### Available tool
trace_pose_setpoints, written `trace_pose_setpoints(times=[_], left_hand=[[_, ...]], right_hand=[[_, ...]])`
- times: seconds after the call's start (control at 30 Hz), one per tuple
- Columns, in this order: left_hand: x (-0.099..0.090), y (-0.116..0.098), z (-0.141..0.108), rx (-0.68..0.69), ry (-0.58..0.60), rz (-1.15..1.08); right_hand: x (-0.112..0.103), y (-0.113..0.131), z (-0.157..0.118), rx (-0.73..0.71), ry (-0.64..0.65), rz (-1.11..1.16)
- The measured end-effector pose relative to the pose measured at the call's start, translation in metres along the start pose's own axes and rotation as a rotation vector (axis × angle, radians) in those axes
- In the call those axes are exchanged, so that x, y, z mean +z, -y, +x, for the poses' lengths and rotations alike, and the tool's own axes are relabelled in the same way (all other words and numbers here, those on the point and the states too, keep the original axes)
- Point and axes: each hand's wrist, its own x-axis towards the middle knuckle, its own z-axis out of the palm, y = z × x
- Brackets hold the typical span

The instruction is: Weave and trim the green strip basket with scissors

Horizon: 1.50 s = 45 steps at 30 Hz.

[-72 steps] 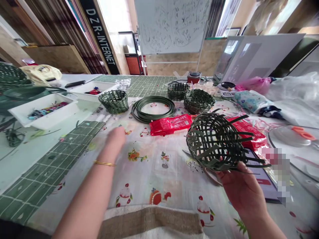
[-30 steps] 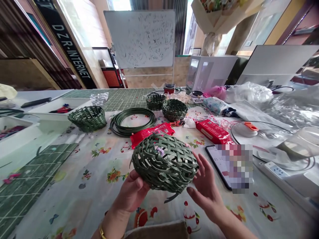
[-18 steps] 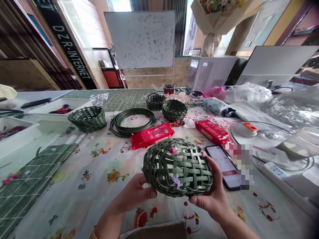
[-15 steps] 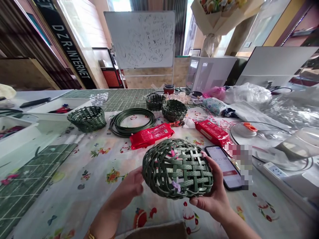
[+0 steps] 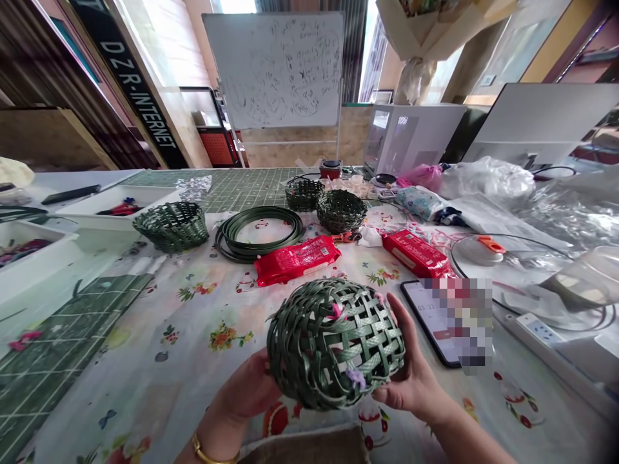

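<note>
A dark green woven basket (image 5: 333,348) is held just above the flowered tablecloth, tilted with its latticed base facing up and toward me. Bits of pink and lilac fuzzy wire are tied into the weave. My right hand (image 5: 409,364) grips its right side, thumb below and fingers on the far side. On the left side my left hand (image 5: 254,383) is pressed against the weave, its fingertips partly hidden behind the basket.
Red packets (image 5: 297,260) lie beyond the basket, near a coil of green strip (image 5: 258,233). Other woven baskets (image 5: 171,227) stand farther back. A phone (image 5: 432,322) lies close to my right hand, with a power strip (image 5: 536,332) farther right. White trays (image 5: 36,283) are at left.
The basket has turned and tipped in my hands, moving slightly left and down. My left hand, its fingers loosely at the edge before, has moved in under the basket's left side.
</note>
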Motion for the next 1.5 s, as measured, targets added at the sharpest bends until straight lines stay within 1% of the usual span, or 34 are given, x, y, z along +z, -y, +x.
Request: trace_pose_setpoints(times=[0.07, 0.13, 0.2, 0.27, 0.33, 0.43, 0.47, 0.53, 0.63, 0.7, 0.77, 0.83, 0.9, 0.97, 1.03, 1.07, 1.1, 1.2, 1.27, 1.3, 1.33, 1.4, 1.47, 1.5], left_hand=[[-0.008, 0.005, 0.002, -0.014, -0.001, 0.000], [-0.017, 0.008, 0.003, 0.055, -0.045, -0.031], [-0.026, 0.007, 0.003, 0.138, -0.092, -0.074], [-0.032, 0.004, 0.003, 0.201, -0.098, -0.111], [-0.034, -0.001, 0.004, 0.250, -0.073, -0.148], [-0.031, -0.005, 0.006, 0.323, -0.027, -0.213], [-0.030, -0.006, 0.006, 0.342, -0.021, -0.224], [-0.028, -0.006, 0.008, 0.369, -0.023, -0.224], [-0.028, -0.005, 0.008, 0.375, -0.041, -0.208], [-0.028, -0.005, 0.007, 0.363, -0.061, -0.197], [-0.029, -0.004, 0.006, 0.353, -0.082, -0.171], [-0.029, -0.003, 0.005, 0.357, -0.103, -0.136], [-0.031, -0.003, 0.005, 0.382, -0.127, -0.113], [-0.035, -0.003, 0.003, 0.409, -0.148, -0.091], [-0.040, -0.005, 0.001, 0.418, -0.168, -0.066], [-0.043, -0.006, 0.000, 0.413, -0.177, -0.052], [-0.045, -0.007, -0.001, 0.407, -0.184, -0.040], [-0.045, -0.010, -0.002, 0.410, -0.202, -0.017], [-0.040, -0.012, -0.001, 0.432, -0.223, 0.003], [-0.037, -0.013, -0.001, 0.445, -0.240, 0.013], [-0.034, -0.014, 0.000, 0.461, -0.258, 0.021], [-0.030, -0.016, 0.001, 0.486, -0.288, 0.030], [-0.028, -0.017, 0.002, 0.504, -0.288, 0.034], [-0.028, -0.018, 0.002, 0.510, -0.276, 0.038]], right_hand=[[0.002, 0.001, 0.001, 0.032, -0.023, 0.026], [0.002, 0.002, 0.003, 0.027, -0.039, 0.022], [-0.002, 0.003, 0.006, -0.004, -0.003, -0.025], [-0.010, 0.004, 0.011, -0.019, 0.071, -0.135], [-0.021, 0.002, 0.017, 0.024, 0.086, -0.353], [-0.035, -0.007, 0.024, 0.176, -0.027, -0.884], [-0.038, -0.011, 0.026, 0.219, -0.037, -1.036], [-0.041, -0.018, 0.027, 0.258, -0.003, -1.226], [-0.041, -0.024, 0.026, 0.202, 0.049, -1.286], [-0.039, -0.022, 0.026, 0.151, 0.047, -1.298], [-0.036, -0.016, 0.026, 0.123, 0.073, -1.301], [-0.033, -0.010, 0.027, 0.150, 0.126, -1.290], [-0.030, -0.006, 0.027, 0.216, 0.158, -1.285], [-0.028, -0.006, 0.026, 0.278, 0.134, -1.303], [-0.029, -0.008, 0.025, 0.289, 0.069, -1.251], [-0.031, -0.009, 0.024, 0.290, 0.028, -1.167], [-0.033, -0.009, 0.023, 0.299, -0.015, -1.036], [-0.043, -0.001, 0.022, 0.337, -0.155, -0.449], [-0.047, 0.011, 0.021, 0.274, -0.258, -0.100], [-0.048, 0.016, 0.020, 0.226, -0.280, 0.014], [-0.048, 0.021, 0.019, 0.207, -0.265, 0.088], [-0.045, 0.024, 0.016, 0.254, -0.172, 0.164], [-0.039, 0.022, 0.012, 0.318, -0.078, 0.173], [-0.036, 0.020, 0.009, 0.314, -0.048, 0.141]])
